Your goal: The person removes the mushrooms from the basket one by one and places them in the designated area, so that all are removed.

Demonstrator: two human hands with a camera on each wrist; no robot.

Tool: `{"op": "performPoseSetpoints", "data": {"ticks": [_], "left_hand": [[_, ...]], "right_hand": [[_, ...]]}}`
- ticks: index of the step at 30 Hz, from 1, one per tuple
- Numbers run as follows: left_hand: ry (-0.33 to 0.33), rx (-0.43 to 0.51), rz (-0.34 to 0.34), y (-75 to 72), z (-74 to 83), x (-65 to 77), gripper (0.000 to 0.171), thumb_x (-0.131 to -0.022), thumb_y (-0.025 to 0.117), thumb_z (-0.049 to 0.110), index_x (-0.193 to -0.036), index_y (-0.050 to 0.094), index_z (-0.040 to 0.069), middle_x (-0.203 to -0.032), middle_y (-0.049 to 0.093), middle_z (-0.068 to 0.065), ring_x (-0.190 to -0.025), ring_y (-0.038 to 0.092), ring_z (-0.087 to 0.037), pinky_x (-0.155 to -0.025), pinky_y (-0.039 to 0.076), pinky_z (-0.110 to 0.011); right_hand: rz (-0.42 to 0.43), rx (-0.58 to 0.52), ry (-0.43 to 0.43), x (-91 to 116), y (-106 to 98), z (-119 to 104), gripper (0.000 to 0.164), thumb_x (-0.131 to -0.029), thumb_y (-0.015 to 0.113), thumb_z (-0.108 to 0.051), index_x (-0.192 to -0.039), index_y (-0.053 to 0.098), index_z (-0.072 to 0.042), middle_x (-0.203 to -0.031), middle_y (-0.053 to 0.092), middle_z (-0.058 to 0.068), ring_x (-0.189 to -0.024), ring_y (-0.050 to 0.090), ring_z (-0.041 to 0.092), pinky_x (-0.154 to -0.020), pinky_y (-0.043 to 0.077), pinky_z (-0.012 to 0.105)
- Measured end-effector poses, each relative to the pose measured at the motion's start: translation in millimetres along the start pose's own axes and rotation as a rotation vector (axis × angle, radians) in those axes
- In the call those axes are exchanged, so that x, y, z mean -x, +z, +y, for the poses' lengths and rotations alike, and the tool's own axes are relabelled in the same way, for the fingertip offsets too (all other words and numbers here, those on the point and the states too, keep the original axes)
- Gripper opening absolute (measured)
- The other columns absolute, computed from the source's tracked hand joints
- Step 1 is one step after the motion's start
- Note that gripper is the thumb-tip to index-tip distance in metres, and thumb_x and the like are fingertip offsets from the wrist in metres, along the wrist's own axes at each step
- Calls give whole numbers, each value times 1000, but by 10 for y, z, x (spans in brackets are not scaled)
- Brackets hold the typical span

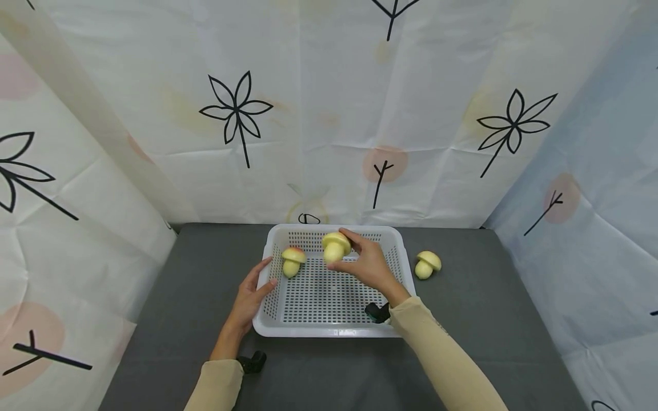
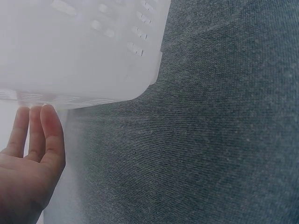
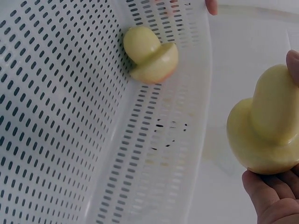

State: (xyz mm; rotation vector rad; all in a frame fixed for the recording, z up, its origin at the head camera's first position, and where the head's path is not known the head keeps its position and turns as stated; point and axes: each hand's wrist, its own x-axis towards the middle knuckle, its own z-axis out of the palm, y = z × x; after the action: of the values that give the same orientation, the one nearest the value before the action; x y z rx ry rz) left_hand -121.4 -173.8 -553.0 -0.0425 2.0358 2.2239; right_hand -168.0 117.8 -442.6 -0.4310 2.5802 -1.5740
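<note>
backdrop [image 1: 319, 85]: patterned cloth, behind the basket [image 1: 329, 332] and to both sides of it
table [image 1: 473, 337]: gray surface, beneath the basket
basket: white, perforated; could shift if the right sleeve [image 1: 447, 359] bears on its near right corner, or if the left hand [image 1: 252, 294] lets go or pulls
right hand [image 1: 372, 265]: grasping the held mushroom [image 1: 335, 248], thumb at the stem end, fingers on the cap
left hand: grasping the left rim of the basket, thumb over the rim, fingertips against the outer wall; pressure cannot be told
held mushroom: above the basket floor; could drop if the thumb slips on the smooth, rounded stem, and could then roll within the basket
inside mushroom [image 1: 292, 262]: in the basket, by its left wall; could be struck if the held mushroom falls leftward
outside mushroom [image 1: 427, 265]: on the table, just right of the basket; could be nudged away if the basket slides right
right wrist piece [image 1: 377, 311]: black, over the near right part of the basket; could catch the rim if the wrist drops
count: basket 1, hands 2, mushrooms 3 (held 1, inside 1, outside 1)
</note>
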Motion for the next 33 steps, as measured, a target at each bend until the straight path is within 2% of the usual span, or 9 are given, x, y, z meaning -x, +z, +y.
{"op": "performPoseSetpoints", "data": {"ticks": [6,20,29,33], "left_hand": [[4,-8,5,6,-3,1,60,-103,58,6,-157,37,22,-163,31,-8,-129,48,-46,-89,52,-53],[-3,2,4,4,-2,8,61,-103,59,6,-158,37,22,-162,34,-10,-126,51,-45,-87,53,-52],[-7,-8,7,-5,-10,4,61,-103,58,5,-157,38,22,-160,35,-11,-125,51,-45,-87,53,-51],[-4,2,1,-7,-14,0,61,-103,58,4,-157,37,21,-161,35,-12,-126,50,-46,-87,53,-51]], "right_hand": [[8,-5,-43,89,-138,-18,92,-75,93,-21,-152,45,-5,-150,51,13,-138,48,30,-111,39,43],[49,-39,-118,318,-447,59,90,-77,91,-18,-153,45,-8,-152,49,10,-140,46,26,-112,36,32],[77,-4,-137,442,-589,86,86,-79,89,-16,-153,45,-6,-151,49,14,-140,46,30,-112,36,40],[89,5,-129,488,-664,112,86,-80,89,-16,-153,45,-7,-152,48,15,-141,44,31,-111,36,40]]}}
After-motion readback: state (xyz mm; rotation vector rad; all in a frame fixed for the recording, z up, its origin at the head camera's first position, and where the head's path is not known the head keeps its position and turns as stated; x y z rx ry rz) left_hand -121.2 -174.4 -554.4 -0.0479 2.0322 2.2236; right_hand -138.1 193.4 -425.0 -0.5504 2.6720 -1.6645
